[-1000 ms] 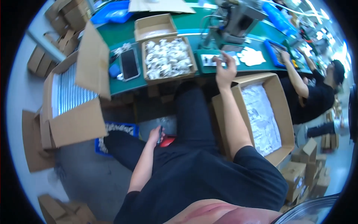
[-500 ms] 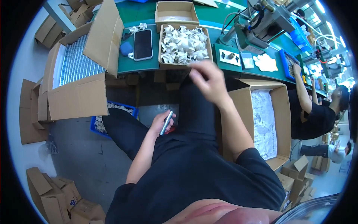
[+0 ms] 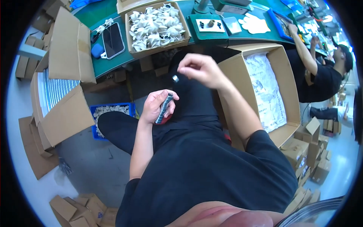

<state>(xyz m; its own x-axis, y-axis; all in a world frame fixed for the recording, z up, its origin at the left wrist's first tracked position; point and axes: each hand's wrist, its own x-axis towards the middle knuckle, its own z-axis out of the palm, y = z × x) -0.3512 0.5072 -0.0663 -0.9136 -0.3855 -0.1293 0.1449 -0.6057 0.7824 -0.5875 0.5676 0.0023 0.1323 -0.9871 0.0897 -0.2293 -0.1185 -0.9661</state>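
My left hand [image 3: 157,106] is wrapped round a short stack of shiny metal rings [image 3: 164,108], held tilted above my lap. Up and to its right, my right hand [image 3: 202,71] has its thumb and fingertips pinched together. A small shiny metal piece [image 3: 175,78] shows just below those fingertips, over my dark trouser leg; whether the fingers touch it I cannot tell. Beyond the hands, an open cardboard box [image 3: 157,46] full of white finned plastic parts [image 3: 155,26] sits at the bench edge.
On the green bench [image 3: 102,68] lie a phone [image 3: 113,41], a white glove [image 3: 254,23] and a small fixture block [image 3: 210,25]. A carton of metal rods or stacked rings [image 3: 60,89] stands left, a paper-lined carton [image 3: 289,94] right. A blue crate [image 3: 132,109] is on the floor. A co-worker [image 3: 317,75] sits at right.
My right hand has come back from the box edge toward my left hand. The left hand with its ring stack is slightly higher. My view has shifted, and the small metal piece now shows.
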